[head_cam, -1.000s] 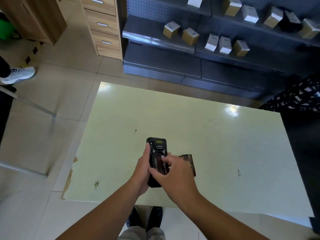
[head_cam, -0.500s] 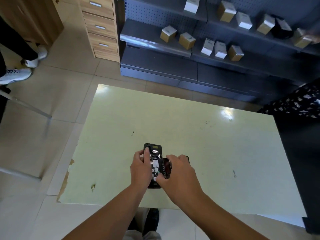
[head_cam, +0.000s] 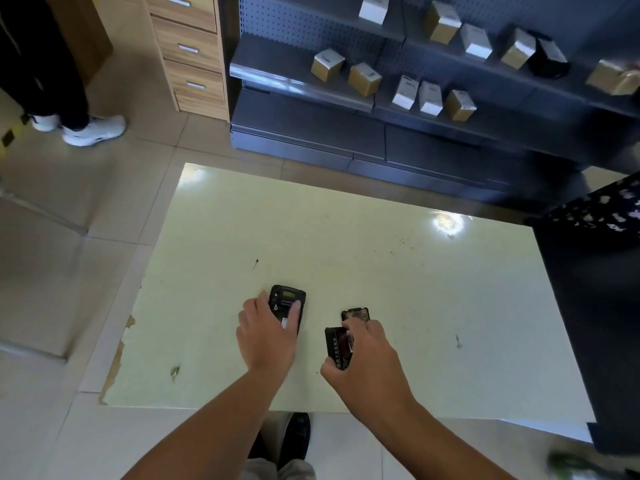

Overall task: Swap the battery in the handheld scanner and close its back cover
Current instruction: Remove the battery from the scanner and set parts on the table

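The black handheld scanner (head_cam: 286, 301) lies back-up on the pale green table (head_cam: 381, 271), its battery bay uncovered. My left hand (head_cam: 266, 336) holds it around its lower half, index finger stretched along its right side. To the right, my right hand (head_cam: 367, 358) grips a black battery (head_cam: 336, 346) between thumb and fingers, lifted away from the scanner. Just beyond my right fingers a second flat black part (head_cam: 356, 313) lies on the table, partly hidden; I cannot tell whether it is the cover or another battery.
Dark shelving (head_cam: 398, 98) with several small boxes stands past the table's far edge. A wooden drawer unit (head_cam: 190, 53) is at the back left, and another person's white shoe (head_cam: 93, 131) is on the tiled floor. A dark cabinet (head_cam: 595, 306) borders the table's right side.
My right hand has pulled the battery out of the scanner and moved it to the right. The left hand stays on the scanner, which now rests on the table.
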